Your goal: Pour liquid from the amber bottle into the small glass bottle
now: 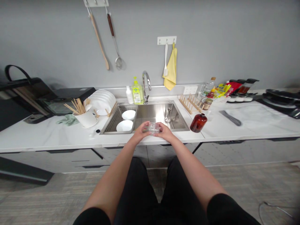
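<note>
While your left hand [141, 132] and right hand [165, 132] are pinching the clear box [153, 127] | uneven squeeze may be dropping it | sink [150, 111], 12 o'clock

Black covers both sleeves and legs of the wearer I'm watching through the head camera. The left sleeve [92, 216] gives me just a rounded end at the bottom edge; the right sleeve [225, 207] shows more cloth, plain and matte, with a softly curved hem. Both are short, leaving the forearms [195, 165] bare down to the wrists. The trousers [130, 187] are black as well, rounded over the knees, so dark that I can't pick out seams. The left hand [141, 132] and right hand [165, 132] are bare, their nails too small for me to make out.
</note>
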{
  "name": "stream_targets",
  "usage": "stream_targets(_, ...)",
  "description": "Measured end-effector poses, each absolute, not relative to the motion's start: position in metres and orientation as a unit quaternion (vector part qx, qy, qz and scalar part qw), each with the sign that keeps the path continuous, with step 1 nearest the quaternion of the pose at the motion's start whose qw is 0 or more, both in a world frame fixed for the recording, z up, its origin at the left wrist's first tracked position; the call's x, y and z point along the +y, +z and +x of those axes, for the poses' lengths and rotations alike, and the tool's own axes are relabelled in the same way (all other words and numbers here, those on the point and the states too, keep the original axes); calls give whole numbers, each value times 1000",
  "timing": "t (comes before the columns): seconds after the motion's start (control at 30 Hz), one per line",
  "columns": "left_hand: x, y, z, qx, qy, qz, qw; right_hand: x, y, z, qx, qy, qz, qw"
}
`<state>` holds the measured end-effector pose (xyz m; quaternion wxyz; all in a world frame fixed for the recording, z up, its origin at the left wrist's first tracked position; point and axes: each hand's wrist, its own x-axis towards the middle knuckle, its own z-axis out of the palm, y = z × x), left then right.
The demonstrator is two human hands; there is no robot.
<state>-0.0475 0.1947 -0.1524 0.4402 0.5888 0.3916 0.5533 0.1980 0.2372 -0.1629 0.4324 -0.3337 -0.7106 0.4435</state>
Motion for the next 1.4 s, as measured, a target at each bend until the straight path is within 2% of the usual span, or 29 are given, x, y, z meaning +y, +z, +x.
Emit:
stream_targets(0.1,179,-152,-68,427,591,568,383,236,-161,199,-722,425,-342,426)
stream_targets(0.3,140,-130,-182,591,651,454,146,238,-160,199,-727,420,-346,419)
stream_targets(0.47,115,-107,-274,726,587,357,-40,238,-159,199,-719,427,-360,413)
stream_targets(0.57,109,-112,-296,773,521,347,-102,237,-159,199,-716,425,-363,418)
stream_targets(0.73,117,-135,-306,808,450,361,-125,236,-161,200,-716,426,-359,421)
stream_targets(0.93,124,-147,-314,796,359,463,-153,236,-163,201,-720,421,-354,424)
stream_targets(1.4,124,-149,-313,842,352,378,-156,234,-159,201,-735,404,-347,420)
